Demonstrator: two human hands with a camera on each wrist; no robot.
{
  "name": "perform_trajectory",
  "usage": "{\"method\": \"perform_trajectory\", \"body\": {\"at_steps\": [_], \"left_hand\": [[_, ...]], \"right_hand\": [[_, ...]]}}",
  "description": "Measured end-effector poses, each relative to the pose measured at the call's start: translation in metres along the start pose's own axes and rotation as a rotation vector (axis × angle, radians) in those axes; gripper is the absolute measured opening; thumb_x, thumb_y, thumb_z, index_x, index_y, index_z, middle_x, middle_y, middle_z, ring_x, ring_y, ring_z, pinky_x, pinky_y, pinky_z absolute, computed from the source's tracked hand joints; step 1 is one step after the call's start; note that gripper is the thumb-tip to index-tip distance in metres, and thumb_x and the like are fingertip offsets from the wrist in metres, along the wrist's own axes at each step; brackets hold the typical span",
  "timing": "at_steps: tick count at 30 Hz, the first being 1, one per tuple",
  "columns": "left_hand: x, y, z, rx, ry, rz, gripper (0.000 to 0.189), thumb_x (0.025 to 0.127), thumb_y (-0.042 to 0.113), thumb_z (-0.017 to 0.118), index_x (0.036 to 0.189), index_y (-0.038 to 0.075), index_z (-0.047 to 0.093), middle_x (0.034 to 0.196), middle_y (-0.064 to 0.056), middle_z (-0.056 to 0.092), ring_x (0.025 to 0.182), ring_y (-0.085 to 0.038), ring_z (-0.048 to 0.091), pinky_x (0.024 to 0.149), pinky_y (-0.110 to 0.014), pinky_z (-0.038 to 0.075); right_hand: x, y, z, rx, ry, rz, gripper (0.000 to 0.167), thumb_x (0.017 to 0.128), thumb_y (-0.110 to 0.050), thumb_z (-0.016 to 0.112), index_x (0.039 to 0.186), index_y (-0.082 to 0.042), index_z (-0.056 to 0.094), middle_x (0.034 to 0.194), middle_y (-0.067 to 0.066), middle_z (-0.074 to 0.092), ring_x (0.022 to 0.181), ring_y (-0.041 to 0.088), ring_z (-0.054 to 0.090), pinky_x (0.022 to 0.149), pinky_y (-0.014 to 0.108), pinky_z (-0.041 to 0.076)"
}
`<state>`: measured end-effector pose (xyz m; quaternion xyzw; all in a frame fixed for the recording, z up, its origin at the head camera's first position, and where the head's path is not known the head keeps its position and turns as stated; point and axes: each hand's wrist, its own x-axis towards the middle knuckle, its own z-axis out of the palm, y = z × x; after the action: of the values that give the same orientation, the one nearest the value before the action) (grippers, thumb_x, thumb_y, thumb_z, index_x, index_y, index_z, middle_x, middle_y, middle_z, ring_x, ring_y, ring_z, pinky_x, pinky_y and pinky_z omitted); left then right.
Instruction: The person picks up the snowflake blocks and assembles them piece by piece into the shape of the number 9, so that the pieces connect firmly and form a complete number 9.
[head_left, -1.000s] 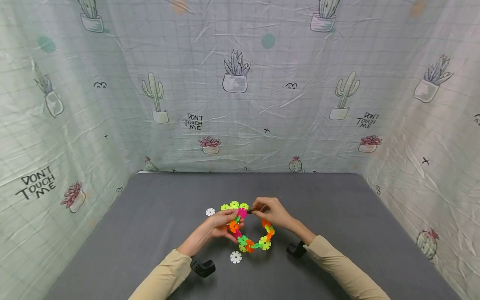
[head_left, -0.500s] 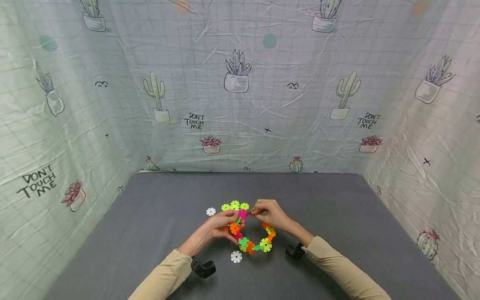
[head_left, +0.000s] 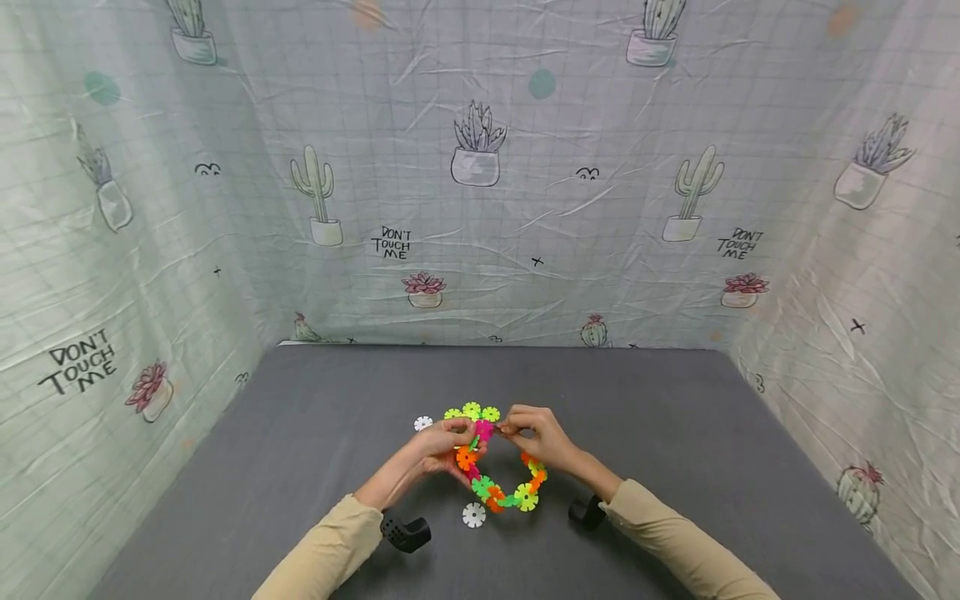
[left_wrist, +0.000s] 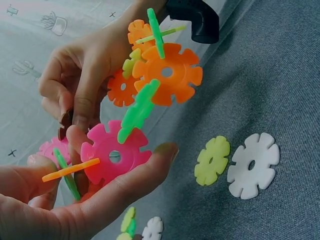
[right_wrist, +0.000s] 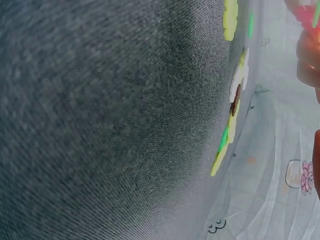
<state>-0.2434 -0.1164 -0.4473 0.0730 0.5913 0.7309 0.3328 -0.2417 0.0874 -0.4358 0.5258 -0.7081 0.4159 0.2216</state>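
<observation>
A curved chain of slotted plastic flower discs in orange, green, yellow and pink hangs from my left hand point(head_left: 442, 450). In the left wrist view, its thumb and fingers grip the chain near a pink flower disc point(left_wrist: 107, 160). My right hand point(head_left: 542, 435) pinches a brown flower disc point(left_wrist: 64, 125), mostly covered by fingers, right beside a second pink disc point(left_wrist: 55, 150) at the chain's end. From the left hand the chain loops down past an orange disc point(left_wrist: 167, 72) and back up toward the right wrist.
On the dark grey table point(head_left: 337, 400), a white flower disc point(head_left: 474, 515) lies in front of the hands and another white disc point(head_left: 423, 423) behind at left. Several yellow discs point(head_left: 471, 410) sit behind the chain. A patterned curtain point(head_left: 480, 233) surrounds the table.
The right hand has come slightly lower and closer to the pink disc, and the brown disc shows less between its fingers. The chain's bottom has swung a little left.
</observation>
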Motion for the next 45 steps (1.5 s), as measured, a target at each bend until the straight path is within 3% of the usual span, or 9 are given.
{"method": "perform_trajectory", "body": {"at_steps": [11,18,23,27,31,34,39,42,45], "left_hand": [[0.002,-0.001,-0.002,0.039,-0.009,0.007,0.016,0.092,0.02,0.045,0.077,0.02,0.049,0.075,0.0,0.06,0.074,-0.01,0.061,0.072,-0.073,0.035],[0.002,-0.001,0.0,0.043,0.001,0.021,0.017,0.093,0.019,0.044,0.077,0.02,0.048,0.073,0.0,0.06,0.071,-0.009,0.061,0.072,-0.072,0.036],[0.001,-0.002,0.003,0.043,0.051,0.045,0.019,0.093,0.016,0.046,0.074,0.018,0.047,0.077,-0.002,0.058,0.069,-0.01,0.061,0.068,-0.07,0.039],[0.001,-0.003,0.002,0.039,0.043,0.038,0.02,0.093,0.016,0.045,0.074,0.019,0.047,0.076,-0.001,0.059,0.07,-0.009,0.061,0.069,-0.07,0.038],[0.002,-0.004,0.0,0.02,-0.007,0.016,0.013,0.094,0.019,0.042,0.082,0.019,0.047,0.077,0.0,0.061,0.073,-0.01,0.062,0.072,-0.072,0.036],[0.001,-0.004,-0.002,-0.004,-0.055,-0.004,0.005,0.094,0.022,0.042,0.097,0.019,0.044,0.089,-0.005,0.063,0.078,-0.011,0.063,0.074,-0.072,0.036],[0.003,-0.005,-0.008,0.002,-0.166,-0.044,0.033,0.096,0.027,0.037,0.126,0.013,0.03,0.128,-0.023,0.045,0.09,-0.013,0.06,0.079,-0.072,0.034],[0.004,-0.006,-0.014,0.014,-0.258,-0.07,0.042,0.098,0.028,0.032,0.134,0.011,0.023,0.141,-0.022,0.029,0.097,-0.016,0.059,0.082,-0.072,0.032],[0.005,-0.004,-0.016,0.048,-0.303,-0.071,0.045,0.098,0.029,0.031,0.137,0.009,0.024,0.144,-0.018,0.026,0.102,-0.018,0.059,0.083,-0.069,0.035]], "right_hand": [[-0.002,-0.002,0.002,-0.059,0.043,-0.083,0.025,0.063,0.021,0.066,0.063,-0.001,0.056,0.066,0.013,0.056,0.066,0.024,0.058,0.062,0.026,0.053],[-0.016,0.022,0.01,-0.104,0.069,-0.121,0.023,0.063,0.017,0.068,0.068,-0.003,0.061,0.068,0.009,0.057,0.069,0.021,0.057,0.063,0.021,0.051],[-0.018,0.025,0.011,-0.216,0.046,-0.165,0.022,0.066,0.012,0.07,0.073,-0.007,0.063,0.071,0.004,0.055,0.067,0.012,0.049,0.062,0.013,0.044],[-0.017,0.025,0.01,-0.273,0.012,-0.166,0.019,0.069,0.007,0.069,0.071,-0.01,0.061,0.071,0.001,0.053,0.066,0.009,0.044,0.061,0.011,0.04],[-0.016,0.025,0.007,-0.258,-0.012,-0.14,0.017,0.071,0.006,0.069,0.072,-0.01,0.062,0.072,0.0,0.055,0.065,0.008,0.047,0.061,0.01,0.043],[-0.017,0.026,0.003,-0.217,-0.042,-0.072,0.016,0.072,0.005,0.068,0.073,-0.009,0.061,0.073,0.001,0.056,0.067,0.008,0.052,0.062,0.011,0.046],[-0.019,0.027,-0.002,-0.12,-0.112,0.078,0.016,0.074,0.007,0.065,0.08,-0.007,0.062,0.081,0.003,0.062,0.071,0.009,0.06,0.062,0.014,0.05],[-0.01,0.013,-0.007,-0.065,-0.139,0.124,0.016,0.073,0.011,0.064,0.081,-0.003,0.063,0.081,0.009,0.065,0.07,0.015,0.063,0.06,0.02,0.053],[0.001,-0.004,-0.013,-0.029,-0.146,0.14,0.014,0.071,0.014,0.064,0.079,0.003,0.063,0.078,0.015,0.065,0.069,0.023,0.063,0.059,0.027,0.054]]}}
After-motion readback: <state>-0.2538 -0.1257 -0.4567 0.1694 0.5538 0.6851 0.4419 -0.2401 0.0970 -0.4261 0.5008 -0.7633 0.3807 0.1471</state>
